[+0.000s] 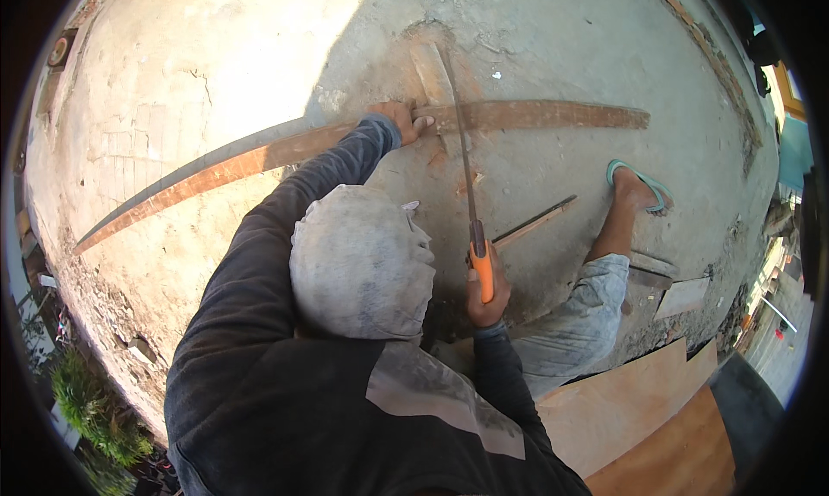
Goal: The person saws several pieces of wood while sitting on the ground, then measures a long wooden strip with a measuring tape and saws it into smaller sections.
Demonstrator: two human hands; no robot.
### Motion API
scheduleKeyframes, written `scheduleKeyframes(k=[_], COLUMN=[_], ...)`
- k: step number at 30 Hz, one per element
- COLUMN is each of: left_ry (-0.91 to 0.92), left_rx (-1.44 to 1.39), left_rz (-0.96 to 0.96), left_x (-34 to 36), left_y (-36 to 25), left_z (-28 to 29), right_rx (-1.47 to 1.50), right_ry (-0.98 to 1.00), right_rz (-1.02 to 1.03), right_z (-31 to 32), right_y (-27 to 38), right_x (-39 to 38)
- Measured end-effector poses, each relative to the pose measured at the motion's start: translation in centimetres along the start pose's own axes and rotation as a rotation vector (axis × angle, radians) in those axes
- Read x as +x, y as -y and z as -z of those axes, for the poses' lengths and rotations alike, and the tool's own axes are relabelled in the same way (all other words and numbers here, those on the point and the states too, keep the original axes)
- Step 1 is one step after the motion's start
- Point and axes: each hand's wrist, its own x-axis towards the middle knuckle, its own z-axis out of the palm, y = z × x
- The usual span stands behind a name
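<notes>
A long brown wooden plank (561,114) lies across the ground, resting over a shorter wood block (429,75). My left hand (400,122) is closed on the plank near its middle, thumb toward the blade. With my right hand (490,296) I grip the orange handle of a handsaw (467,181). Its long, thin blade points away from me and crosses the plank just right of my left hand. Whether the teeth have cut into the wood I cannot tell. A rounded pale grey cloth-covered shape (363,263) lies between my arms, possibly a bent knee.
A foot in a green flip-flop (637,188) rests at the right. A narrow wood strip (535,221) lies beside the saw handle. Several flat boards (630,401) lie at the lower right, and green plants (95,405) grow at the lower left. Sunlight falls on the left ground.
</notes>
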Motion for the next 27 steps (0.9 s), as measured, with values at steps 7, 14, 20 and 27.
scheduleKeyframes(k=[7,14,20,27], left_ry=[0.117,0.093,0.182,0.154], left_rx=[-0.059,-0.064,-0.066,-0.106], left_rz=[0.111,0.145,0.226,0.214], left_x=[1.1,1.0,1.5,1.7], left_y=[-1.1,-1.7,-2.1,-1.4], left_z=[1.5,2.1,2.5,1.9], right_rx=[-0.006,0.032,0.058,0.03], right_ry=[0.048,0.007,-0.041,0.019], right_rz=[0.013,-0.072,0.014,-0.017], right_z=[0.3,-1.1,-5.3,-1.0], right_y=[0.4,1.3,-0.5,-0.1], right_x=[-0.8,-1.6,9.7,-0.7])
